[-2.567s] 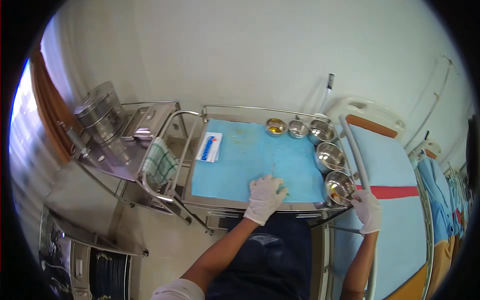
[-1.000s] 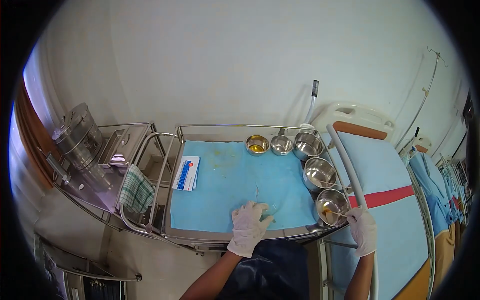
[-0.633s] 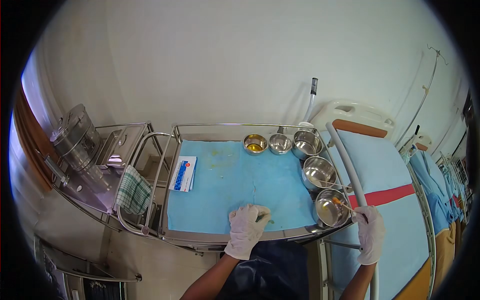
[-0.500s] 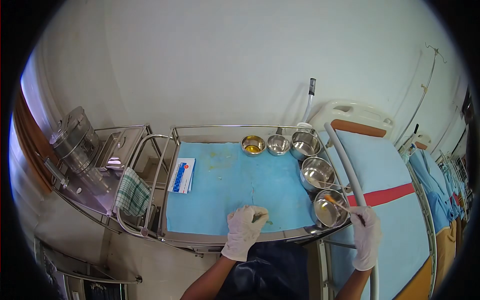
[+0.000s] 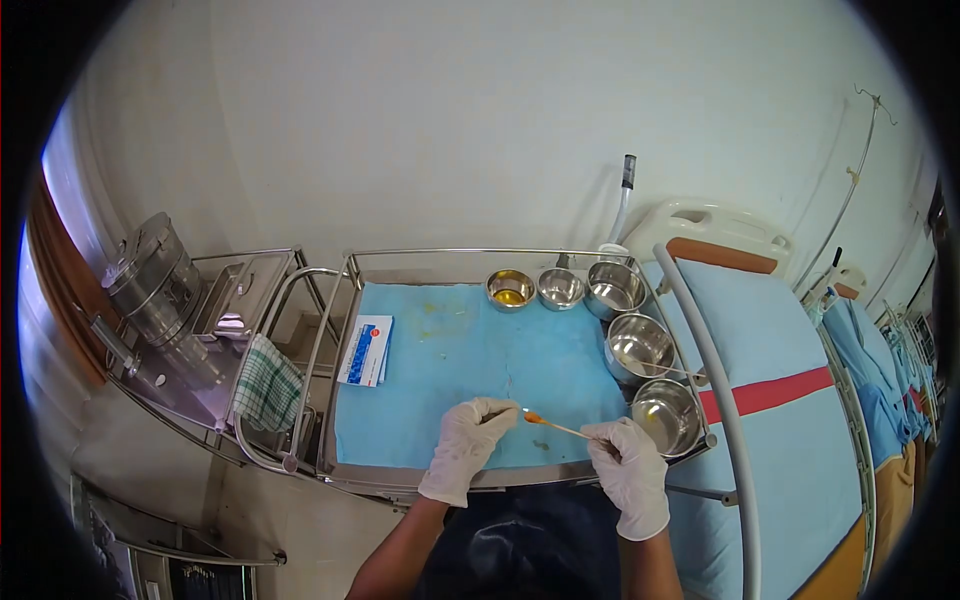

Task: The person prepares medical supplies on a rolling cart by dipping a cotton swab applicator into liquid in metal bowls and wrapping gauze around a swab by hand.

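Note:
Both my hands wear white gloves, over the front edge of the blue-covered trolley top. My right hand (image 5: 628,475) pinches the stick end of a cotton swab (image 5: 560,426). Its orange-brown tip points left, close to the fingertips of my left hand (image 5: 470,445). The left fingers are closed in a pinch; what they hold, if anything, is too small to make out. Just right of my right hand stands a steel bowl (image 5: 667,418) with a trace of yellowish liquid. Another steel bowl (image 5: 640,347) behind it has a thin stick lying across its rim.
At the back of the blue sheet (image 5: 420,400) stand a cup of amber liquid (image 5: 511,290), a small steel cup (image 5: 561,288) and a larger bowl (image 5: 615,288). A white-and-blue box (image 5: 365,350) lies left. A bed (image 5: 770,450) is right; a side trolley (image 5: 180,385) holds steel containers.
My right hand has moved left with the swab, from over the front-right bowl to the sheet's front. My left hand has shifted slightly left and up, its fingertips now facing the swab tip.

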A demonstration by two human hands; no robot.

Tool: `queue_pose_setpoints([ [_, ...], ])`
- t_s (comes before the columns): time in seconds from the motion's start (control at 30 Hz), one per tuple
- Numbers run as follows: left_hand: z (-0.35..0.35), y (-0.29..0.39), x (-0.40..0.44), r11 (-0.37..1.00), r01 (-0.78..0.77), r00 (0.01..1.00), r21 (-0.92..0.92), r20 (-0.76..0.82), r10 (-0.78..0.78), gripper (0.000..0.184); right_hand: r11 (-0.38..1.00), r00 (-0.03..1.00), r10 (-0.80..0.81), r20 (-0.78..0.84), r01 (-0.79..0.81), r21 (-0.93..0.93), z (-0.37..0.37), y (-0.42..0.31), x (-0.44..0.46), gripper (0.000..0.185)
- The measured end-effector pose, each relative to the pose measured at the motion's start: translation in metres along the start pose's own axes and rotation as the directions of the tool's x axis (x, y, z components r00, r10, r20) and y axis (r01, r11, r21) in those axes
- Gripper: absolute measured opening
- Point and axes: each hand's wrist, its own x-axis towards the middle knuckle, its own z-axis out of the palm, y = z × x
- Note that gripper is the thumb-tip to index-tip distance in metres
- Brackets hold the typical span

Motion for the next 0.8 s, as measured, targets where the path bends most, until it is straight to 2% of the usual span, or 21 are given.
queue_pose_setpoints([
  [0.1, 0.001, -0.011, 0.004, 0.997, -0.057, 0.998, -0.058, -0.006, 0.057, 0.019, 0.999, 0.999, -0.03, -0.028, 0.029, -0.044, 0.004, 0.006, -0.003, 0.021],
  [0.27, 0.002, -0.017, 0.0, 0.986, -0.091, 0.996, -0.139, -0.021, 0.089, 0.017, 0.984, 0.996, -0.086, 0.013, 0.087, -0.159, 0.002, 0.009, -0.004, 0.02],
  [0.63, 0.0, -0.02, -0.004, 0.986, -0.116, 0.993, -0.119, -0.018, 0.115, 0.018, 0.988, 0.997, -0.008, 0.075, 0.019, -0.155, 0.008, 0.015, -0.006, 0.021],
  [0.8, -0.001, -0.012, -0.003, 0.986, -0.046, 0.999, -0.159, 0.001, 0.047, 0.018, 0.992, 0.996, -0.079, -0.031, 0.075, -0.098, 0.007, 0.014, -0.002, 0.021],
])
